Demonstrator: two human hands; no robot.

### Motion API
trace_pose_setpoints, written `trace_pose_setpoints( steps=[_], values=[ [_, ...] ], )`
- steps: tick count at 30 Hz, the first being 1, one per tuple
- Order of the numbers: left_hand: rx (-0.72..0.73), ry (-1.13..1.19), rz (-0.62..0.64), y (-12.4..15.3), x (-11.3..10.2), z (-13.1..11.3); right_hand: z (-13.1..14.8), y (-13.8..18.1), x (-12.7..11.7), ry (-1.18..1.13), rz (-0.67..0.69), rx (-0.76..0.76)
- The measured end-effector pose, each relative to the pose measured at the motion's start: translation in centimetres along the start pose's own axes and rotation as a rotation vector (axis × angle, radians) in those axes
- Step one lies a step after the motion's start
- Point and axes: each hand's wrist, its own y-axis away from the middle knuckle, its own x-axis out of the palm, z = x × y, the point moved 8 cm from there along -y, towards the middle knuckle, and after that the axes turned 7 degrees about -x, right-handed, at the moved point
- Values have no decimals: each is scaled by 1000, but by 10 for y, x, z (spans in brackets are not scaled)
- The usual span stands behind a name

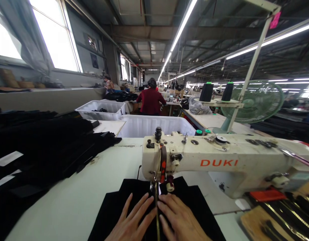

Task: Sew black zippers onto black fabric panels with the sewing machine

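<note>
Both my hands lie flat on a piece of black fabric spread under the head of a white sewing machine. My left hand is left of the needle, fingers stretched forward and slightly apart. My right hand is right of it, fingers also flat and pointing toward the presser foot. A thin strip or seam line runs between the two hands toward me.
A heap of black fabric pieces covers the table's left side. White plastic bins stand behind the machine. Two thread cones and a green fan are at the right. A person in red sits farther back.
</note>
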Motion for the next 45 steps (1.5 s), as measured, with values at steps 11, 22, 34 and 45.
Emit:
trace_pose_setpoints(
  steps=[11,22,34,45],
  values=[
    [87,-81,5,1,-1,0,-3,6,13,-14,-20,9],
    [38,31,-106,2,-1,3,-2,4,11,42,41,-35],
    [-16,122,-17,-4,0,9,-5,5,18,-51,-16,4],
    [-55,125,-66,-2,2,11,-7,5,15,-79,16,64]
  ],
)
